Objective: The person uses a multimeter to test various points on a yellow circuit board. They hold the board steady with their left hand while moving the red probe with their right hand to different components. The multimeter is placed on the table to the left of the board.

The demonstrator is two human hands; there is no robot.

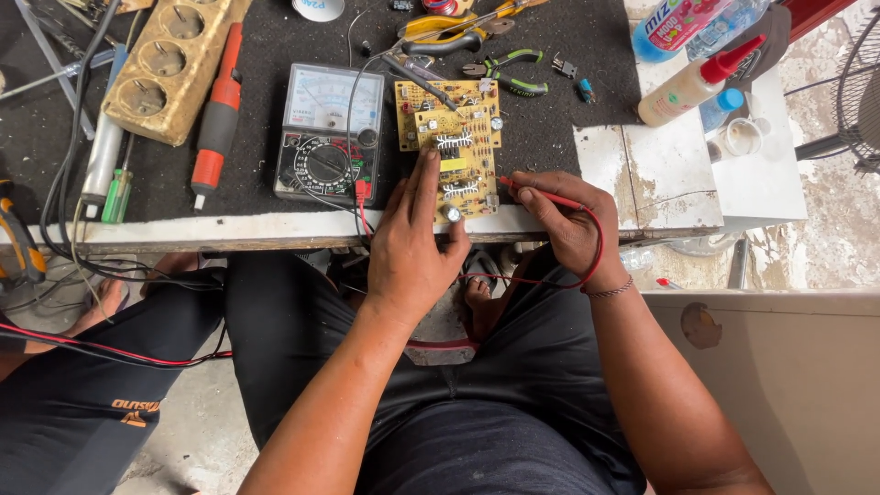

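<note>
An electronics repair workshop: multimeter (330, 133), pliers (504, 73), screwdriver (216, 115) crowd the bench (678, 183).

Viewpoint: head-worn camera, above the seated person's lap.
Direction: steeply down and forward, over the workbench edge (275, 229).
Nearness: close; forearms fill the lower frame.
Far edge: the bench's back clutter.
Other views: none.
</note>
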